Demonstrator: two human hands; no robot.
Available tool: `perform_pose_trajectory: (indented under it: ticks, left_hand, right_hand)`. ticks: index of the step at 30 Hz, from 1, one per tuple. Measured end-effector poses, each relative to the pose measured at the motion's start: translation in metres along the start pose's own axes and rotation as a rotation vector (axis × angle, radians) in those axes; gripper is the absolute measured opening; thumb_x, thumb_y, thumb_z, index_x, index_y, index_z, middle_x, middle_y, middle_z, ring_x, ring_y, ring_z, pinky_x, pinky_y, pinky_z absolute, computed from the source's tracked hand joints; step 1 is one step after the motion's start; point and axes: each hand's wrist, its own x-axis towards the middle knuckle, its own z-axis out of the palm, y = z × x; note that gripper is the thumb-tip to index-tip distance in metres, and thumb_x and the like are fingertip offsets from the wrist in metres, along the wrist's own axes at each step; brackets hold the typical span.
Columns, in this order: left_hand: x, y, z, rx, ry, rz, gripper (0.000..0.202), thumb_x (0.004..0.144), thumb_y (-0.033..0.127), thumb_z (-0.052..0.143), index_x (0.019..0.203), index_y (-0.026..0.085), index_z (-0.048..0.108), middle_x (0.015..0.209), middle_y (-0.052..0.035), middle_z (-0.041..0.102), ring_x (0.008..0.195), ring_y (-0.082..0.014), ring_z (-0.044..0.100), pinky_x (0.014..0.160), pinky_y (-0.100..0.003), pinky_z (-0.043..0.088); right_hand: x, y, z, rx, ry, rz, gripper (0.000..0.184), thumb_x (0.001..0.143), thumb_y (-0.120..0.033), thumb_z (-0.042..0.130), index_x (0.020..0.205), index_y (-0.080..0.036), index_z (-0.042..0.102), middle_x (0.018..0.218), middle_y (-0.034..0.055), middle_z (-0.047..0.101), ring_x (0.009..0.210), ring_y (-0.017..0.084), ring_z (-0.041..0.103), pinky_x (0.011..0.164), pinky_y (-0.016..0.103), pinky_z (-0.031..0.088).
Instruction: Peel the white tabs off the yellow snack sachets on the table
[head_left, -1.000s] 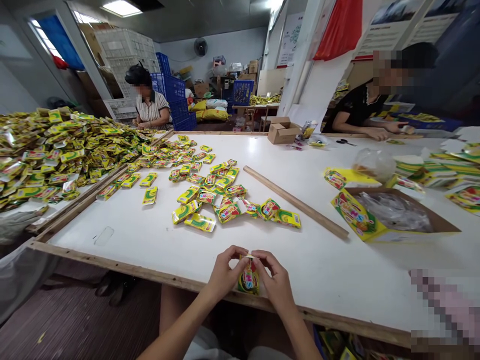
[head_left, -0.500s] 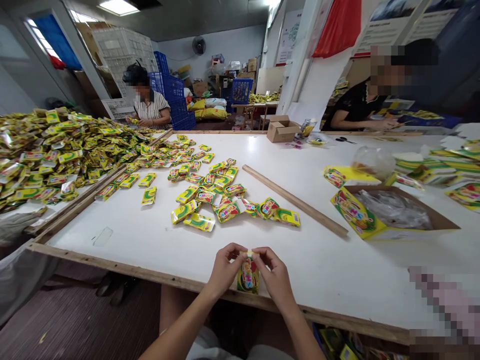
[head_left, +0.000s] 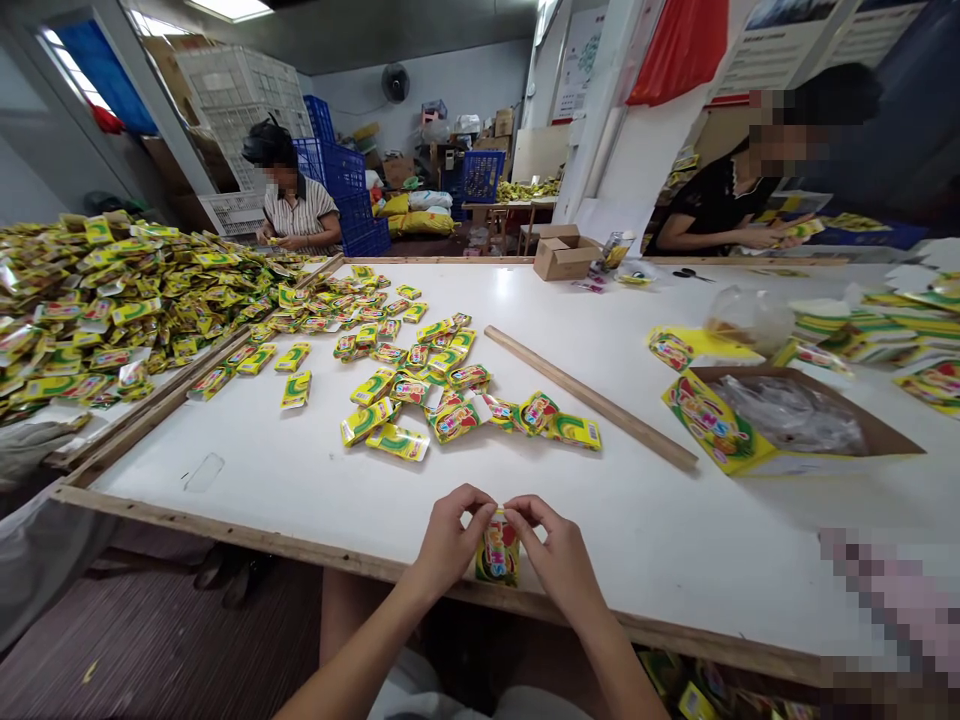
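A small yellow-green crayon box stands on end at the table's front edge, its printed face toward me. Its upper end is pinched between the fingertips of my left hand and my right hand, one at each corner. Both hands are closed on it, thumbs in front; the fingers behind the top are partly hidden. Beyond my hands lies a loose group of similar small boxes, some with white end flaps sticking out.
A wooden strip lies slantwise right of the loose boxes. Farther right stands a large open carton with clear plastic inside. A big heap of small boxes rises at left behind a wooden rail. Two people sit across the table.
My fingers have shifted slightly at the box's top, where the pale flap shows less now. At the right, the person's hands have risen with a yellow box.
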Motion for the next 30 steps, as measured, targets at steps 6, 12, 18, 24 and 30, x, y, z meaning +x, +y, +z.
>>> perform_pose_trajectory:
  ticks: [6, 12, 18, 24, 30]
  left_hand:
    - [0.009, 0.004, -0.001, 0.007, -0.042, 0.002, 0.024, 0.089, 0.036, 0.053, 0.082, 0.018, 0.067, 0.075, -0.0039, 0.068, 0.070, -0.0167, 0.059, 0.067, -0.026, 0.046]
    - [-0.002, -0.008, 0.002, -0.160, -0.040, -0.043, 0.021, 0.089, 0.034, 0.056, 0.090, 0.016, 0.068, 0.084, -0.0057, 0.069, 0.079, -0.0182, 0.062, 0.074, -0.028, 0.048]
    - [-0.010, -0.018, 0.002, -0.246, -0.038, -0.047, 0.020, 0.085, 0.034, 0.062, 0.090, 0.016, 0.071, 0.087, -0.0073, 0.068, 0.084, -0.0201, 0.063, 0.078, -0.031, 0.051]
    - [-0.011, -0.016, 0.000, -0.162, -0.068, 0.035, 0.021, 0.090, 0.030, 0.055, 0.098, 0.019, 0.070, 0.093, -0.0082, 0.069, 0.087, -0.0201, 0.064, 0.080, -0.031, 0.052]
    - [0.027, -0.033, -0.064, 0.371, 0.049, 0.204, 0.044, 0.082, 0.008, 0.052, 0.122, 0.025, 0.058, 0.124, -0.0092, 0.062, 0.117, -0.0272, 0.053, 0.102, -0.048, 0.039]
  right_hand:
    - [0.007, -0.007, -0.002, -0.047, -0.015, -0.017, 0.035, 0.088, -0.053, 0.049, 0.079, -0.022, 0.063, 0.073, 0.0031, 0.069, 0.067, 0.020, 0.063, 0.049, 0.025, 0.042]
    - [0.002, -0.002, 0.003, 0.081, 0.005, 0.000, 0.032, 0.088, -0.051, 0.052, 0.082, -0.021, 0.061, 0.074, 0.0022, 0.067, 0.070, 0.019, 0.062, 0.060, 0.026, 0.047]
    - [-0.008, 0.010, 0.008, 0.248, 0.043, -0.021, 0.029, 0.084, -0.048, 0.061, 0.085, -0.020, 0.068, 0.081, 0.0053, 0.070, 0.076, 0.021, 0.065, 0.071, 0.031, 0.053]
    - [-0.011, 0.010, 0.012, 0.269, 0.111, 0.001, 0.033, 0.079, -0.052, 0.064, 0.079, -0.020, 0.070, 0.081, 0.0069, 0.071, 0.079, 0.024, 0.066, 0.071, 0.034, 0.055]
    - [-0.060, 0.030, -0.087, -0.076, 0.443, 0.111, 0.025, 0.069, -0.050, 0.070, 0.078, -0.027, 0.073, 0.076, 0.0047, 0.071, 0.063, 0.023, 0.064, 0.053, 0.030, 0.051]
